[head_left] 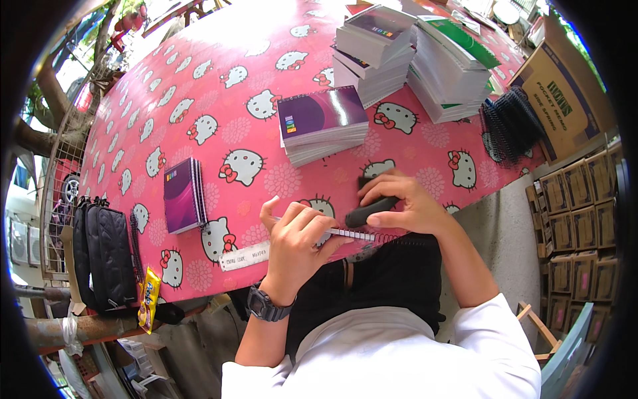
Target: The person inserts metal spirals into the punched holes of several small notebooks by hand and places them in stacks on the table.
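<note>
Near the table's front edge, my left hand (299, 233) grips a small notebook (352, 233), seen edge-on with its pages toward me. A thin dark spiral coil (392, 239) runs from the notebook's edge toward the right. My right hand (409, 203) is wrapped round a black-handled tool (371, 211), just above that coil; its exact kind is unclear. Beyond my hands sits a short stack of purple-covered notebooks (323, 118). Off to the left lies another small pile of purple spiral notebooks (184, 196).
Tall stacks of notebooks (445, 73) stand at the back right, beside a bundle of black spiral coils (512, 126) and an open cardboard box (565, 100). Small cartons (571, 226) are piled on the right. A black bag (103, 256) and yellow packet (149, 300) are at the left edge.
</note>
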{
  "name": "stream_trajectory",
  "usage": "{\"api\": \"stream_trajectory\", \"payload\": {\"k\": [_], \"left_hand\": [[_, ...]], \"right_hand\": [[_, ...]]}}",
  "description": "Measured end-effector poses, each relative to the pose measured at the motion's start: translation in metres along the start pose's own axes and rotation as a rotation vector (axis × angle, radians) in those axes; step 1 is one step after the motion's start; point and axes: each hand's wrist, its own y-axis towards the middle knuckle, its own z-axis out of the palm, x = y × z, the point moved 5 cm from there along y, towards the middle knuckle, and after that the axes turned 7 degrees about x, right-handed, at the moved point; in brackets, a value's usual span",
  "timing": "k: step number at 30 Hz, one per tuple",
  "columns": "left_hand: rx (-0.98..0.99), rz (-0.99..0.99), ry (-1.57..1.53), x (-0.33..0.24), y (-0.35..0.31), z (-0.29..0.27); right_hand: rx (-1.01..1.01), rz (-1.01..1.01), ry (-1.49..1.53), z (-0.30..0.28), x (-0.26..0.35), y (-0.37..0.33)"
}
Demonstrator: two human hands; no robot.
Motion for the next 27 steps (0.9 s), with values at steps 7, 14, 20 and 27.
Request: {"api": "stream_trajectory", "payload": {"k": [7,14,20,27], "left_hand": [[-0.123,-0.046,-0.07,0.006,-0.001,-0.004],[-0.15,-0.399,-1.092,0.057,-0.035,0.045],[-0.178,-0.313,-0.894,0.063,-0.031,0.049],[-0.225,-0.282,-0.91,0.063,-0.033,0.046]], "right_hand": [[0.095,-0.076,0.107,0.006,0.003,0.012],[0.178,-0.075,0.311,0.022,0.01,0.02],[0.222,-0.215,0.526,0.017,0.028,0.023],[0.237,-0.146,0.548,0.022,0.033,0.031]]}}
